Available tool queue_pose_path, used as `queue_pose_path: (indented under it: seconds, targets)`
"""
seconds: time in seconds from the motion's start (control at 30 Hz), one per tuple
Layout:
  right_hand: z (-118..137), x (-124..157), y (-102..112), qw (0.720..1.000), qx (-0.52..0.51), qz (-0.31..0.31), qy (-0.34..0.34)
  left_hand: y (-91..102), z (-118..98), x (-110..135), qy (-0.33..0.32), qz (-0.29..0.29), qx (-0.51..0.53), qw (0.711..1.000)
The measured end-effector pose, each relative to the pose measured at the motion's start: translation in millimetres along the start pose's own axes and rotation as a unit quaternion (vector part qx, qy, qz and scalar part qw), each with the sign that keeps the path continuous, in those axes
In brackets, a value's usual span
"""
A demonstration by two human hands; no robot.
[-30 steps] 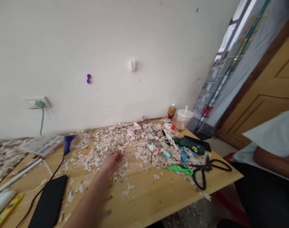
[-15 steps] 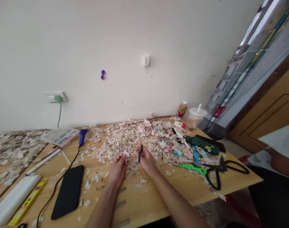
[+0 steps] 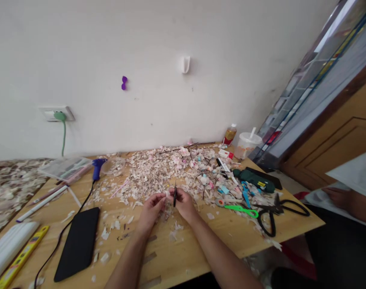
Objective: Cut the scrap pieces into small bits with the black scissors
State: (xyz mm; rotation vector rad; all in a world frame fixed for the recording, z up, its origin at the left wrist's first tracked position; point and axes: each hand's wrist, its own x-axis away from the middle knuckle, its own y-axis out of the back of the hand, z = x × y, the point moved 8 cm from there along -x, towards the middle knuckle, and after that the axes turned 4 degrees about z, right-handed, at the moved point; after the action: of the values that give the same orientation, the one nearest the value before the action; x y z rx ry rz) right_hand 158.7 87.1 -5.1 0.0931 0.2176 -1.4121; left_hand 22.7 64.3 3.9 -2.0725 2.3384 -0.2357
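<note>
Near the front of a big heap of pale, petal-like scraps [image 3: 149, 168], my two hands are close together. My left hand [image 3: 152, 208] is closed in a pinch on a small whitish scrap [image 3: 167, 194]. In my right hand [image 3: 185, 204] is a slim black pointed tool [image 3: 174, 196], held upright with its narrow tip up; whether it is small scissors or tweezers I cannot tell. The right fingertips are beside the scrap, and I cannot see whether they touch it. Loose translucent bits [image 3: 175, 233] lie on the wooden table [image 3: 197, 257] below my hands.
At left are a blue glue gun [image 3: 97, 168], a black tablet-like slab [image 3: 77, 245] and a yellow level-like bar [image 3: 26, 257]. Green-handled scissors [image 3: 241, 210], large black scissors [image 3: 271, 214], a dark green pouch [image 3: 255, 180] and a lidded cup [image 3: 247, 145] stand or lie right. Another person's arm [image 3: 351, 202] is far right.
My hands have come closer together, the left moving right toward the black tool. The tool now stands straighter. The whole view has shifted slightly.
</note>
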Motion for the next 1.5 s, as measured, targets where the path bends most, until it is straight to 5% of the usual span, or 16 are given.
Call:
queue_pose_path:
  seconds: [0.33,0.5,0.77,1.2,1.4,1.5]
  targets:
    - [7,0,-4,1.000,0.003,0.016,0.003,1.0,5,4,-0.032,-0.031,0.060,0.997]
    - [4,0,-5,0.999,0.032,0.020,-0.001,10.7,11,2,-0.037,-0.065,0.177,0.981]
    - [16,0,-23,0.974,0.214,0.049,0.051,40.8,17,-3,-0.062,-0.176,0.210,0.960]
    - [31,11,-43,0.908,0.380,0.116,0.130,35.1,3,3,-0.091,-0.139,0.369,0.914]
    - [30,10,-42,0.919,0.360,0.114,0.113,25.7,4,3,-0.066,-0.134,0.368,0.918]
    - [26,9,-33,0.934,0.343,0.065,0.079,12.3,0,-5,-0.045,-0.109,0.345,0.931]
